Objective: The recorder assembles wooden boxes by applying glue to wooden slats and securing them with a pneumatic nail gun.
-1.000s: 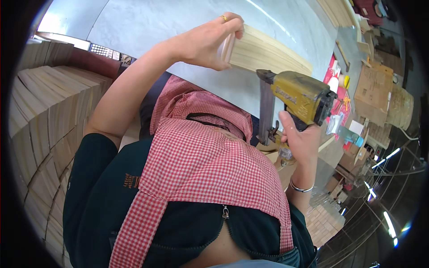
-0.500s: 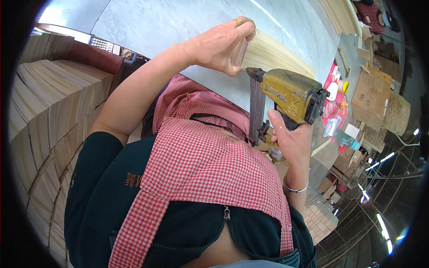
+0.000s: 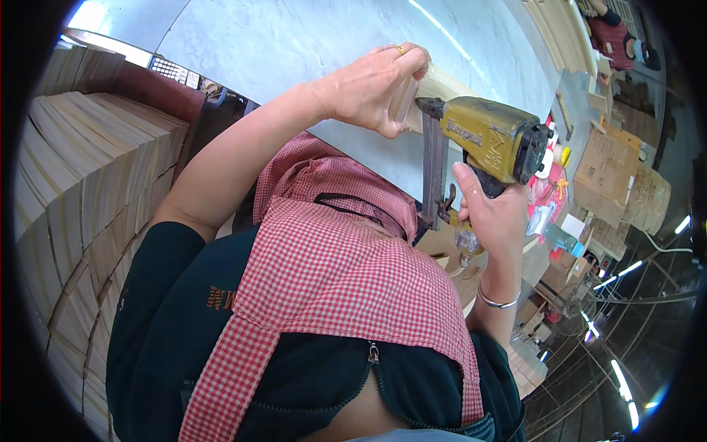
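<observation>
My left hand [image 3: 379, 88] is closed around the near end of a pale wooden piece [image 3: 445, 82], fingers over the top and thumb below. A short wooden end strip [image 3: 403, 102] shows between thumb and fingers. My right hand [image 3: 497, 217] grips the handle of a yellow and black pneumatic nail gun [image 3: 490, 136]. The gun's dark nose is right beside the strip; whether they touch I cannot tell. Much of the wooden piece is hidden behind the gun.
Below the wood lies a grey worktop [image 3: 294, 44]. Stacked wooden boards [image 3: 96, 155] stand at left. More long strips [image 3: 556, 33], a cardboard box [image 3: 605, 173] and a bottle [image 3: 563, 239] are at right. Another person [image 3: 615, 40] is at the far upper right.
Both hands, the nail gun and the wooden piece have shifted a little to the right. Less of the wooden piece shows now behind the gun.
</observation>
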`<action>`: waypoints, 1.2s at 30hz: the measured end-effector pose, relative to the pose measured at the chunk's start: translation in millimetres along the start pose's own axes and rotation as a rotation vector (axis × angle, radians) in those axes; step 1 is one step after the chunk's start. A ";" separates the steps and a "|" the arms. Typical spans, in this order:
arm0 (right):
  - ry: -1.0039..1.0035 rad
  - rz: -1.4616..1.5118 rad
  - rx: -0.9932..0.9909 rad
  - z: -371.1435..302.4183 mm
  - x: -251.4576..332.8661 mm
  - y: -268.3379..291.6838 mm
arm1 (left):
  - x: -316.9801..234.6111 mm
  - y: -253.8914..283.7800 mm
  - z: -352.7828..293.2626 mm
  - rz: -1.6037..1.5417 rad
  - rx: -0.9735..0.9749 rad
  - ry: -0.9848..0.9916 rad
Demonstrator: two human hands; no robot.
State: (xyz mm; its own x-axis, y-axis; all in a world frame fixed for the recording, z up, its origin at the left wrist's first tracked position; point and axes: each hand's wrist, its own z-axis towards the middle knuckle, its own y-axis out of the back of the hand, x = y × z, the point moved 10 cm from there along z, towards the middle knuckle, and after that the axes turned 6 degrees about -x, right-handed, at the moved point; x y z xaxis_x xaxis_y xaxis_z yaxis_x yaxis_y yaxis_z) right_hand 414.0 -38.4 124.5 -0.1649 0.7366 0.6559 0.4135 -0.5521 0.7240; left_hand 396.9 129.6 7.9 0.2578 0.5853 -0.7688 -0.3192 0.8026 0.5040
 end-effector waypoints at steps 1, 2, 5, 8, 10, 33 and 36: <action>-0.007 0.004 0.005 0.4 0.0 -0.3 | -0.3 0.0 0.0 0.006 -0.005 -0.007; -0.015 0.009 0.009 0.9 -0.1 -0.4 | -0.6 0.0 0.0 0.012 -0.009 -0.014; -0.050 0.005 0.025 3.4 -0.4 0.5 | -0.4 -0.3 0.5 0.009 -0.001 -0.006; -0.124 -0.015 0.054 5.8 -4.3 1.7 | 0.0 -1.3 1.5 -0.010 0.034 0.031; -0.117 -0.031 0.064 10.0 -3.5 3.5 | -0.2 0.1 0.7 -0.026 0.018 0.021; -0.074 -0.051 0.088 65.7 3.8 21.2 | 59.9 -23.1 -3.4 -0.672 -0.161 0.926; -0.080 -0.051 0.113 69.4 4.7 20.6 | 59.1 -21.8 -3.7 -0.657 -0.155 0.929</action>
State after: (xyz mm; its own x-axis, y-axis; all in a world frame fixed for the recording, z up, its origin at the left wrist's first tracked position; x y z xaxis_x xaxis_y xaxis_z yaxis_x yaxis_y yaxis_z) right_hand 483.9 -19.2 127.6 -0.1187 0.7939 0.5964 0.5054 -0.4687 0.7245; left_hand 415.6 146.3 -49.9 -0.3358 -0.3042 -0.8915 -0.4979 0.8607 -0.1061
